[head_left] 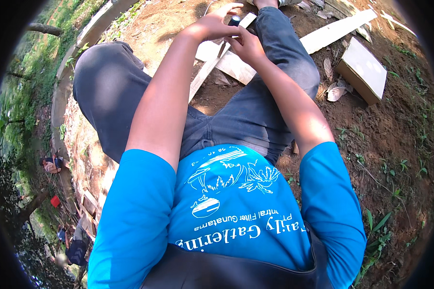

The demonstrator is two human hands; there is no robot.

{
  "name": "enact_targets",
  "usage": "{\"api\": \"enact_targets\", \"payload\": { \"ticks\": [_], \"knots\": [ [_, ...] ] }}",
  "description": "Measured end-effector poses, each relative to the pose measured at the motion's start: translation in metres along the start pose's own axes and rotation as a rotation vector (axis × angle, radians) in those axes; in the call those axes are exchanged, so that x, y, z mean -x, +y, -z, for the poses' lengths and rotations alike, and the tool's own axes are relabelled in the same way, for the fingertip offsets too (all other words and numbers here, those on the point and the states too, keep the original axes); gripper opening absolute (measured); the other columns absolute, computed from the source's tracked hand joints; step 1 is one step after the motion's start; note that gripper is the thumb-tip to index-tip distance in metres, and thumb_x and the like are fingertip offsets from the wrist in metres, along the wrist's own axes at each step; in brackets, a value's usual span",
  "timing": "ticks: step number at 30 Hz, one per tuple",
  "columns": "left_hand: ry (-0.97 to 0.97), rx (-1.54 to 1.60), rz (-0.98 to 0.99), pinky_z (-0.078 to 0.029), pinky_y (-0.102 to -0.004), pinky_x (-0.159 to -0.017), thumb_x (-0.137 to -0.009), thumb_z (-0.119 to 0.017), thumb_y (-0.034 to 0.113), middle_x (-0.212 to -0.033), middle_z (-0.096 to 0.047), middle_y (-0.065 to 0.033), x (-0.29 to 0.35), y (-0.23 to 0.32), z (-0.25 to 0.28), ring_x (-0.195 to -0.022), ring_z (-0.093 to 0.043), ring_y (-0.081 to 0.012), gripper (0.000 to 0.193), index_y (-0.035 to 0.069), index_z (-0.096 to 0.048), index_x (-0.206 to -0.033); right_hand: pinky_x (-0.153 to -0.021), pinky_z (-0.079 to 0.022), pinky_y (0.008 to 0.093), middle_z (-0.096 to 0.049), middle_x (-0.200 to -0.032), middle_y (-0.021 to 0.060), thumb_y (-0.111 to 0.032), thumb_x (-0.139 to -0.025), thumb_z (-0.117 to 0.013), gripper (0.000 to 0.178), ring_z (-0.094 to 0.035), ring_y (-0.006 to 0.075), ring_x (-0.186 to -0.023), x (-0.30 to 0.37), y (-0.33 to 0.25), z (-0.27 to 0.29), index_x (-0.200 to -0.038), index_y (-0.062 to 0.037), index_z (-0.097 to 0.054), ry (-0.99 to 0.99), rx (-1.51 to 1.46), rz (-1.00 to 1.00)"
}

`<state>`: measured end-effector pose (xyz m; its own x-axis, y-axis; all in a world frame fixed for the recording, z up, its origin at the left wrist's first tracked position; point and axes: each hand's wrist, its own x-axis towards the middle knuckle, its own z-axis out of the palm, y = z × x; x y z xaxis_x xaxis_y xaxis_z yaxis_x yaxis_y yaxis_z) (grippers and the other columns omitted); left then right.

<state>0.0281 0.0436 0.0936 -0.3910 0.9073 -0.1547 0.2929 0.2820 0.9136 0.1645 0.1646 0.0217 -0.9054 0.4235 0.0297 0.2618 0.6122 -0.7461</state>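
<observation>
Soil [395, 130] spreads wide around the two bent legs [294, 62], so the place for working is small and lies between and in front of the knees. Pale plank [337, 32] rests past the right leg, and box-like block [370, 72] stands to the right of it; both are better left where they do not press the elbow. A flat board [237, 67] lies under the hands, and a narrow wooden strip [204, 75] runs slantwise near it. In my judgement, the strip should be steady before any force is given, because loose soil can let it rock.

The left hand [208, 25] is partly open, with some fingers stretched forward; I cannot tell whether it grips anything. The right hand [247, 45] is half curled, and its fingertips come close to the left ones; what it holds is hidden. Dark cylindrical thing [234, 20] shows between the hands, above the strip. Slender dark piece [222, 48] appears just below them; I cannot tell if both are one object.

To work well, I would hold this cylindrical thing firmly and in line, push with small, even force, keep fingertips out of its path, and aim away from the right leg.
</observation>
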Motion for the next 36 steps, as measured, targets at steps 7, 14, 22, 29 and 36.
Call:
{"api": "enact_targets", "payload": {
  "ticks": [7,14,22,29,36],
  "knots": [
    [0.229,-0.214,-0.079,-0.054,-0.0327,-0.085,-0.086,-0.077,0.03,-0.107,-0.073,-0.0075,0.003,-0.021,-0.025,-0.095,-0.069,-0.0157,0.038,0.012,-0.068,-0.118,-0.078,-0.054,0.0435,-0.073,-0.092,0.0172,-0.027,-0.091,-0.069,0.029,-0.071,0.0351,-0.088,0.006,-0.011,-0.003,-0.106,-0.0029,-0.065,0.039,0.125,0.021],
    [0.195,-0.08,-0.063,-0.054,-0.0311,-0.083,-0.087,-0.077,0.028,-0.102,-0.073,-0.0059,0.001,-0.03,-0.019,-0.092,-0.068,-0.0133,0.032,0.009,-0.07,-0.111,-0.079,-0.053,0.0422,-0.071,-0.092,0.019,-0.024,-0.091,-0.067,0.03,-0.07,0.0353,-0.089,0.003,-0.018,-0.007,-0.11,-0.0008,-0.063,0.053,0.169,-0.001],
    [0.145,-0.131,-0.128,-0.055,-0.0293,-0.085,-0.088,-0.077,0.028,-0.102,-0.073,-0.0046,-0.003,-0.028,-0.024,-0.091,-0.069,-0.0115,0.036,0.007,-0.067,-0.115,-0.085,-0.054,0.0358,-0.073,-0.104,0.0141,-0.03,-0.09,-0.069,0.037,-0.071,0.025,-0.098,0.005,-0.015,0.027,-0.117,-0.0047,-0.069,-0.093,-0.038,-0.156],
    [0.172,-0.099,-0.177,-0.055,-0.0295,-0.082,-0.089,-0.076,0.03,-0.098,-0.073,-0.0032,-0.011,-0.033,-0.034,-0.088,-0.07,-0.013,0.034,0.007,-0.067,-0.112,-0.074,-0.053,0.027,-0.071,-0.095,0.0086,-0.02,-0.099,-0.061,0.024,-0.067,0.0146,-0.084,0.107,0.054,0.165,-0.113,-0.0003,-0.064,0.818,-0.52,-0.362],
    [0.187,-0.099,-0.171,-0.054,-0.032,-0.077,-0.083,-0.078,0.039,-0.093,-0.073,-0.0085,-0.016,-0.019,-0.027,-0.081,-0.069,-0.0177,0.04,0.011,-0.069,-0.11,-0.078,-0.053,0.0282,-0.071,-0.097,0.0085,-0.015,-0.089,-0.069,0.028,-0.063,0.0123,-0.081,0.25,0.186,0.11,-0.113,-0.0008,-0.068,0.517,-0.019,-0.678]
  ]
}}
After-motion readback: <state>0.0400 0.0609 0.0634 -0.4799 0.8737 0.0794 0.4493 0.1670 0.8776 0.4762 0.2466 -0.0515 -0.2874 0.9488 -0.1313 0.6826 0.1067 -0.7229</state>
